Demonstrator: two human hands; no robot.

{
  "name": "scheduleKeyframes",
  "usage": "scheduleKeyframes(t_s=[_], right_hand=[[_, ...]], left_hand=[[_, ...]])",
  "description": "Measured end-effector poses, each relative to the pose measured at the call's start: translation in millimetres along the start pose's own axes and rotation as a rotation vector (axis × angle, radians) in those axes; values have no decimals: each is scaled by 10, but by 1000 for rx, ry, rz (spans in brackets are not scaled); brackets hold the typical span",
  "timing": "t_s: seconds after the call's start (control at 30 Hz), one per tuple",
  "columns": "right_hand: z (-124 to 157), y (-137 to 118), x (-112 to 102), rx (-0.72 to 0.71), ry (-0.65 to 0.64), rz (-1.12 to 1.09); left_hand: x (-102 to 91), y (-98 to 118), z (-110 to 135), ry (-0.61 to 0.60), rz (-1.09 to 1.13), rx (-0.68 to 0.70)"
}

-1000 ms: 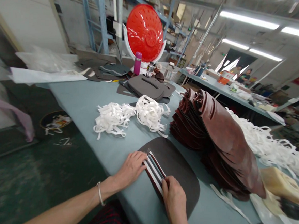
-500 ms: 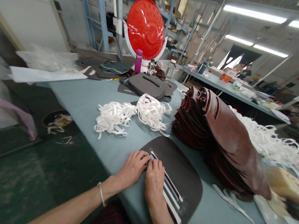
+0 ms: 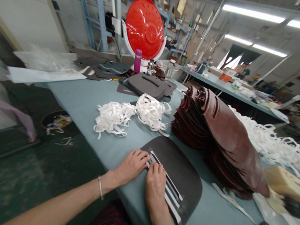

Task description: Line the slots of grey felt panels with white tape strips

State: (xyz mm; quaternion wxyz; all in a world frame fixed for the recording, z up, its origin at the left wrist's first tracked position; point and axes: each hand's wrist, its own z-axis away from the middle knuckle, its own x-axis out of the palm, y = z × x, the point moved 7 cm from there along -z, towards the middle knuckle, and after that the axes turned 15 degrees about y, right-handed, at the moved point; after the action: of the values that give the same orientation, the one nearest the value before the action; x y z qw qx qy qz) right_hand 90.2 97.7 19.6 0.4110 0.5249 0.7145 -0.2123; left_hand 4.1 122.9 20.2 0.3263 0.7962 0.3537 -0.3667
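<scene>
Pressing flat, right hand (image 3: pixel 155 186) and left hand (image 3: pixel 132 162) grip nothing, fingertips on the strips (image 3: pixel 171 197) lying along the near panel (image 3: pixel 187 170). Strips look thin, light and floppy: best pinched at the ends. Beyond, leather stack (image 3: pixel 215 137).

Compared with a second ago, my right hand (image 3: pixel 155 183) is off the end of the strips (image 3: pixel 172 196) that lies toward the worktop's near edge. It now rests at their far end, its fingertips touching those of my left hand (image 3: pixel 132 164). Most of that move is already made half a second ago; since then the right hand only draws a little closer in. Where it used to cover them, the white and dark-red strips now show bare along their near length, running across the dark panel (image 3: pixel 187 170) to the panel's near rim.
</scene>
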Motion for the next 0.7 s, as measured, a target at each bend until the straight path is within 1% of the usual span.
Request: scheduleKeyframes(t_s=[0.1, 0.2, 0.3, 0.37, 0.47, 0.63, 0.7], right_hand=[[253, 162, -133, -33, 0, 21], [616, 417, -364, -65, 18, 27], [942, 654, -586, -66, 17, -16], [1064, 746, -664, -45, 0, -69], [1094, 815, -672, 36, -15, -144], [1008, 897, -630, 226, -3, -314], [995, 943, -628, 285, 6, -346]], left_hand=[[-8, 15, 13, -1, -19, 10], [-20, 25, 19, -5, -24, 14], [-23, 28, 16, 0, -14, 9], [-20, 26, 13, 5, -4, 0], [-11, 21, 16, 13, 8, -8], [11, -24, 44, 27, 49, -17], [4, -30, 48, 38, 67, -23]])
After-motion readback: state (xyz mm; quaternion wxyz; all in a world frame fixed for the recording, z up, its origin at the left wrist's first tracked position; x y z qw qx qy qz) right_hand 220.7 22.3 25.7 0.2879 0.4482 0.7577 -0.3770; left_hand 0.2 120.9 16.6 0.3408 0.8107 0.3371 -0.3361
